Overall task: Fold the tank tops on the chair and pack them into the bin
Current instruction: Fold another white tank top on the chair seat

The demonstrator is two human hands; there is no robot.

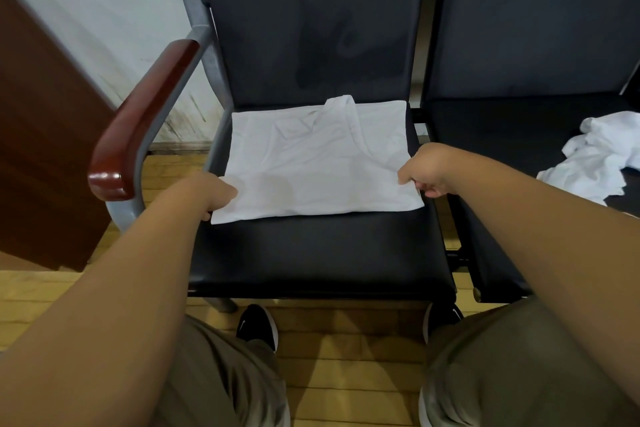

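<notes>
A white tank top lies spread flat on the black seat of the chair, its straps folded toward the backrest. My left hand pinches the near left edge of the cloth. My right hand pinches the near right edge. A second white tank top lies crumpled on the neighbouring black seat at the right. No bin shows in the head view.
The chair has a brown wooden armrest on a grey metal frame at the left. A brown panel leans by the white wall. The floor is yellow wood; my shoes and trouser legs stand close to the seat's front edge.
</notes>
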